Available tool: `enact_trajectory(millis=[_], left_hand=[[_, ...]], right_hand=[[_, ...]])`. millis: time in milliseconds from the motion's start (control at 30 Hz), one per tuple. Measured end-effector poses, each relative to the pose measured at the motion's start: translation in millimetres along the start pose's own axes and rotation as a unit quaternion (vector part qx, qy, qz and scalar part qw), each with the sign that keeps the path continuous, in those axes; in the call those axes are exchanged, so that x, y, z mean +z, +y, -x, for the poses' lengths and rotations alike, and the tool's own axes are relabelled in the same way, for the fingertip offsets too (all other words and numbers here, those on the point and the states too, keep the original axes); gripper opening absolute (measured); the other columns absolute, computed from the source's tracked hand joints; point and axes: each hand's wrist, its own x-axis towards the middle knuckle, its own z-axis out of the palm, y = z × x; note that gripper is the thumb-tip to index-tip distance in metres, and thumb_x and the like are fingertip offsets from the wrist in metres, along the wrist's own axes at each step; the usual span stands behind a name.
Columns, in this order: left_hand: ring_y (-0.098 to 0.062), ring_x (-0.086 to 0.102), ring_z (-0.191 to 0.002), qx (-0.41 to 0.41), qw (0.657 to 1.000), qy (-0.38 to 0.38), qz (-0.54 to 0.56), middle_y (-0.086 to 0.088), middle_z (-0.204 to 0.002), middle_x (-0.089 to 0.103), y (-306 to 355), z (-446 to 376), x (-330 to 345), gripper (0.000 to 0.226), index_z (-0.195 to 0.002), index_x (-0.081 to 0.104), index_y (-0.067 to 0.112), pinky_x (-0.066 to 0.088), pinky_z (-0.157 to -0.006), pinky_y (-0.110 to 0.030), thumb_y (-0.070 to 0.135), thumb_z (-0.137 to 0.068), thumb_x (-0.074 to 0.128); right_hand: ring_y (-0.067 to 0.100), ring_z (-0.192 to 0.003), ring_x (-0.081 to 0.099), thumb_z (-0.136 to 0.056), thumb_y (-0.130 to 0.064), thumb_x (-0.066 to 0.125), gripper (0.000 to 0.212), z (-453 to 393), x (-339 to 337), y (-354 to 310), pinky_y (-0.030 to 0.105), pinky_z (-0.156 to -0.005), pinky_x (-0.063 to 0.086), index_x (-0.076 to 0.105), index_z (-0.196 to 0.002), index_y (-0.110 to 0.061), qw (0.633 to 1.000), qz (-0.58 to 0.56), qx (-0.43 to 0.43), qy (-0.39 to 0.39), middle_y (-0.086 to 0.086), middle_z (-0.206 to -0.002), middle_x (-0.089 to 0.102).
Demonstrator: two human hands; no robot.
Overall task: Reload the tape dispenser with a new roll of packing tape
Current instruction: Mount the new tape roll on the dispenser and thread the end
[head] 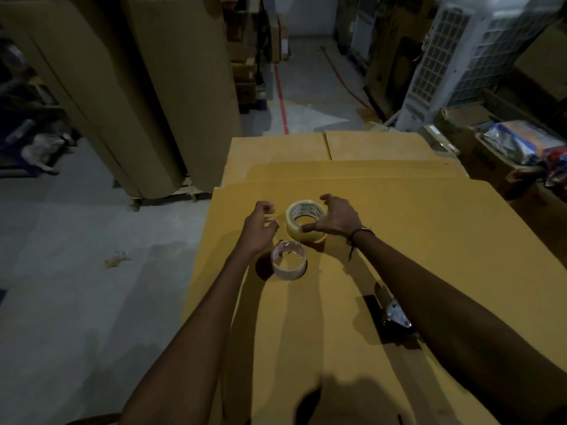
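A full roll of clear packing tape (299, 223) lies tilted on a stack of flat cardboard sheets (399, 240). My right hand (336, 219) curves over its right side, thumb touching the roll's front edge, fingers spread above it. My left hand (260, 230) hovers just left of the roll, fingers curled and apart, holding nothing. Nearer to me stands an empty tape core (289, 264) with a thin remnant of tape. The tape dispenser (397, 317), dark with a metal plate, lies at the right, mostly hidden under my right forearm.
Tall cardboard boxes (147, 87) stand on a pallet at the left. Grey concrete floor (76, 286) borders the cardboard's left edge, with a crumpled scrap (116, 259) on it. A white air-conditioner unit (454, 56) and cluttered boxes (521, 145) fill the right.
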Motion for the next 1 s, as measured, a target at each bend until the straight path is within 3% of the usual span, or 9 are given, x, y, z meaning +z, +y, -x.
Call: enact_trajectory(millis=[133, 233, 300, 433, 533, 600, 733, 867, 1000], left_hand=[[-0.024, 0.061, -0.115, -0.027, 0.999, -0.030, 0.009, -0.014, -0.136, 0.062, 0, -14, 2, 0.034, -0.138, 0.050, 0.006, 0.047, -0.089, -0.032, 0.004, -0.104, 0.054], [-0.021, 0.060, -0.113, -0.024, 0.999, -0.027, 0.015, -0.012, -0.136, 0.064, 4, -14, 3, 0.034, -0.137, 0.051, 0.008, 0.050, -0.087, -0.035, 0.002, -0.103, 0.051], [-0.023, 0.061, -0.118, -0.015, 0.999, -0.026, 0.012, -0.011, -0.135, 0.064, 7, -12, 6, 0.033, -0.136, 0.051, 0.008, 0.054, -0.093, -0.041, 0.002, -0.103, 0.050], [-0.026, 0.060, -0.124, -0.009, 1.000, -0.027, 0.007, -0.011, -0.137, 0.063, 14, -6, 11, 0.032, -0.136, 0.051, 0.007, 0.051, -0.093, -0.038, 0.003, -0.105, 0.049], [-0.028, 0.060, -0.125, -0.001, 0.999, -0.031, 0.009, -0.012, -0.139, 0.061, 23, 0, 12, 0.032, -0.137, 0.051, 0.007, 0.049, -0.091, -0.036, 0.004, -0.105, 0.052], [-0.029, 0.061, -0.126, 0.004, 0.999, -0.040, 0.020, -0.011, -0.139, 0.060, 30, 4, 13, 0.037, -0.136, 0.051, 0.007, 0.051, -0.091, -0.037, 0.004, -0.101, 0.062], [-0.019, 0.054, -0.133, 0.033, 0.995, -0.089, 0.037, -0.001, -0.147, 0.055, 58, 21, 21, 0.071, -0.140, 0.048, 0.017, 0.046, -0.094, -0.030, 0.014, -0.081, 0.088], [-0.003, 0.051, -0.128, 0.128, 0.988, -0.074, 0.049, 0.013, -0.144, 0.051, 87, 48, 32, 0.094, -0.142, 0.042, 0.030, 0.038, -0.089, -0.001, 0.035, -0.067, 0.097], [0.021, 0.050, -0.120, 0.188, 0.979, -0.060, 0.057, 0.015, -0.141, 0.054, 117, 75, 50, 0.096, -0.143, 0.044, 0.030, 0.040, -0.091, 0.003, 0.043, -0.064, 0.098]], right_hand=[[0.034, -0.131, 0.063, -0.066, -0.065, 0.095, 0.116, -9, 5, -3, 0.051, -0.106, 0.057, 0.051, -0.156, -0.006, 0.999, 0.040, -0.015, 0.005, 0.013, -0.147, 0.064], [0.032, -0.115, 0.067, -0.065, -0.070, 0.093, 0.098, -12, 6, -3, 0.048, -0.093, 0.061, 0.065, -0.135, -0.007, 0.997, 0.076, -0.027, 0.020, 0.012, -0.127, 0.070], [0.032, -0.109, 0.067, -0.065, -0.073, 0.091, 0.092, -12, 6, -3, 0.045, -0.087, 0.061, 0.066, -0.126, -0.008, 0.994, 0.101, -0.038, 0.028, 0.010, -0.119, 0.069], [0.033, -0.107, 0.063, -0.067, -0.080, 0.084, 0.095, -6, 5, 3, 0.043, -0.085, 0.057, 0.063, -0.125, -0.008, 0.986, 0.149, -0.060, 0.033, 0.012, -0.119, 0.062], [0.030, -0.091, 0.058, -0.068, -0.082, 0.083, 0.082, 0, -3, 13, 0.036, -0.071, 0.045, 0.066, -0.103, -0.010, 0.988, 0.143, -0.049, 0.029, 0.011, -0.104, 0.061], [0.028, -0.080, 0.056, -0.068, -0.081, 0.083, 0.079, 4, -11, 17, 0.034, -0.065, 0.040, 0.068, -0.092, -0.007, 0.993, 0.113, -0.031, 0.032, 0.010, -0.091, 0.061], [0.029, -0.072, 0.063, -0.075, -0.072, 0.085, 0.075, 29, -41, 29, 0.035, -0.060, 0.040, 0.077, -0.096, 0.000, 0.999, -0.019, 0.000, 0.037, 0.009, -0.081, 0.069], [0.035, -0.099, 0.074, -0.063, -0.073, 0.081, 0.082, 74, -73, 41, 0.040, -0.072, 0.050, 0.080, -0.107, -0.004, 0.979, -0.201, -0.011, 0.036, 0.015, -0.108, 0.079], [0.027, -0.114, 0.071, -0.060, -0.073, 0.081, 0.083, 120, -98, 70, 0.042, -0.087, 0.063, 0.079, -0.117, -0.012, 0.947, -0.319, -0.021, 0.032, 0.008, -0.121, 0.076]])
